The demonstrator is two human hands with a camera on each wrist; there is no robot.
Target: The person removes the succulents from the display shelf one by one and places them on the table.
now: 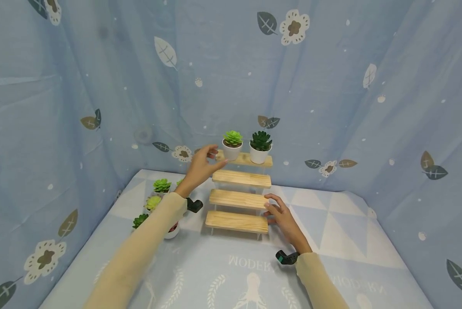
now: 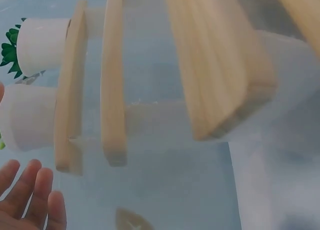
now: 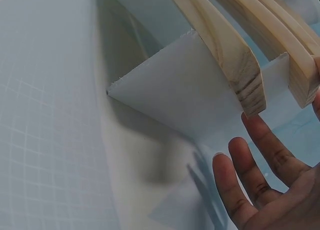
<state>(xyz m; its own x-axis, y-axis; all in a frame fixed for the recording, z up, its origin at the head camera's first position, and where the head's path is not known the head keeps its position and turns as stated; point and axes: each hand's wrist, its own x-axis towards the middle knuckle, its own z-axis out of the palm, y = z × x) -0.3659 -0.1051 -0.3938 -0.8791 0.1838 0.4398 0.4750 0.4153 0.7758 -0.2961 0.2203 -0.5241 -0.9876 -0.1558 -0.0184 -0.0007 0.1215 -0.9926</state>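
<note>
So the bare bit of cloth-covered worktop point(image 1: 200, 257) is in front of the four-tier wooden stand point(image 1: 236, 198), and a bunch of potted succulents point(image 1: 162, 186) sits left of the stand, partly hidden behind the person's forearm. The right hand point(image 1: 287, 221) is at the stand's right side, its grip lightly pinching a lower plank's end, probably so the thing doesn't slide. Left hand point(image 1: 201, 165) is by the stand's top left: grip loose, fingers spread, holding nothing, just beside the light-green succulent point(image 1: 232, 146); can't tell if the thumb touches its pot. That plant's upright on the stand's top tier, left of the dark-green succulent point(image 1: 260, 148). They're side by side with a gap, likely so neither crowds the other. Floral curtain point(image 1: 231, 86) hangs behind the stand.
</note>
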